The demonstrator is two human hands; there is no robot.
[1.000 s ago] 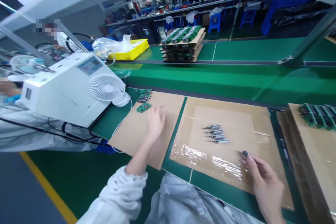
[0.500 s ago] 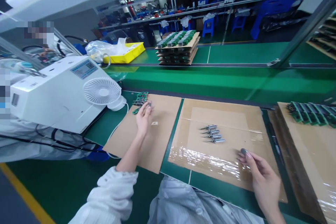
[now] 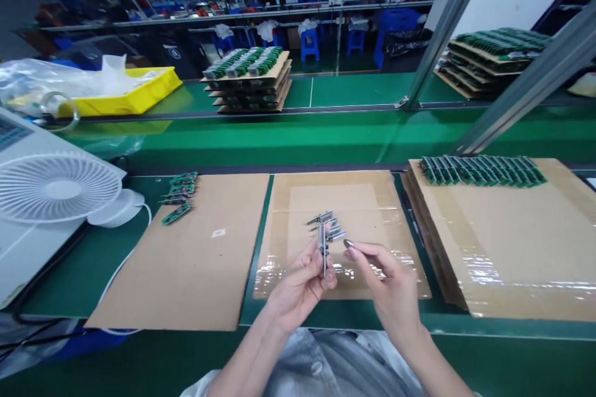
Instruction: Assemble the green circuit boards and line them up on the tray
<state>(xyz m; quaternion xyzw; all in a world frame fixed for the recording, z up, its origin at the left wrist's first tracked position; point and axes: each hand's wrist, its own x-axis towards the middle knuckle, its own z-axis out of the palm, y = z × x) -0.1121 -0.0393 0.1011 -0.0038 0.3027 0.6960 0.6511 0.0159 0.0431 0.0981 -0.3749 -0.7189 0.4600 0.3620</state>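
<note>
My left hand (image 3: 298, 285) pinches a thin metal pin part (image 3: 323, 251) and holds it upright over the taped cardboard sheet (image 3: 372, 198). Close beside it on the right, my right hand (image 3: 386, 279) has its fingers spread and holds nothing, fingertips a short way from the pin. Just behind the held pin, a few similar metal pins (image 3: 326, 226) lie in a row on the cardboard. A small group of green circuit boards (image 3: 179, 195) lies on the plain cardboard sheet (image 3: 205, 260) to the left.
A white fan (image 3: 56, 189) and a white machine (image 3: 23, 248) stand at the left. A cardboard stack (image 3: 512, 248) with a row of green boards (image 3: 479, 170) sits right. Across the green conveyor (image 3: 302, 136) are a yellow tray (image 3: 125, 96) and stacked board trays (image 3: 249, 80).
My left hand has come back from the green boards at the left and now holds a metal pin at the centre. My right hand moved in beside it. The view swung right.
</note>
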